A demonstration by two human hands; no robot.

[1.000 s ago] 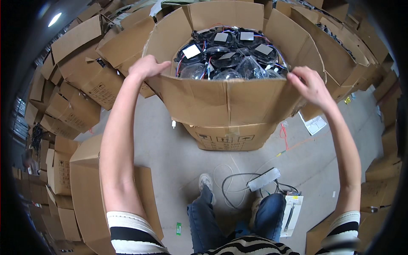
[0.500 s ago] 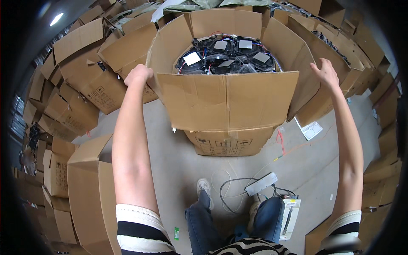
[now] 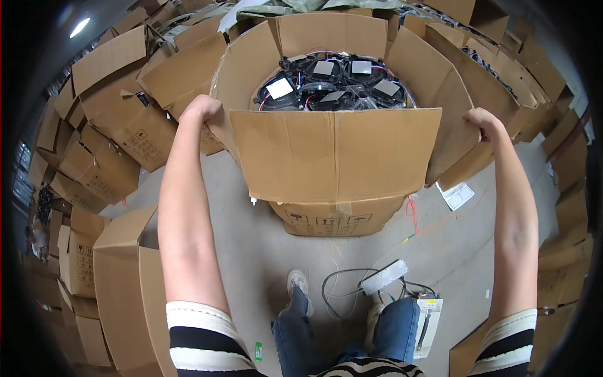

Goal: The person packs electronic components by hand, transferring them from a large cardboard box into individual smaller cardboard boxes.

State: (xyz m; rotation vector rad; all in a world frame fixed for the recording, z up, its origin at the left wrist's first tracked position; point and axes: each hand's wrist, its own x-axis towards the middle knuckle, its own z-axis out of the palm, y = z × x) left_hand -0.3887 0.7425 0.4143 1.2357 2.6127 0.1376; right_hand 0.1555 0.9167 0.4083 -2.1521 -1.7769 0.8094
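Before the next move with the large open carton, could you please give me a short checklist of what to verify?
1. Left hand at the left side panel: ok.
2. Right hand at the right side panel: ok.
3. Firm hold on both sides: cannot tell; fingers are partly hidden.
4. Dark wired parts inside the carton: ok, for those in view.
5. Parts nearest the front panel fully visible: not ok; the panel hides some of that area.
6. Floor around the shoes free of cables: not ok; a dark cable loops between them.
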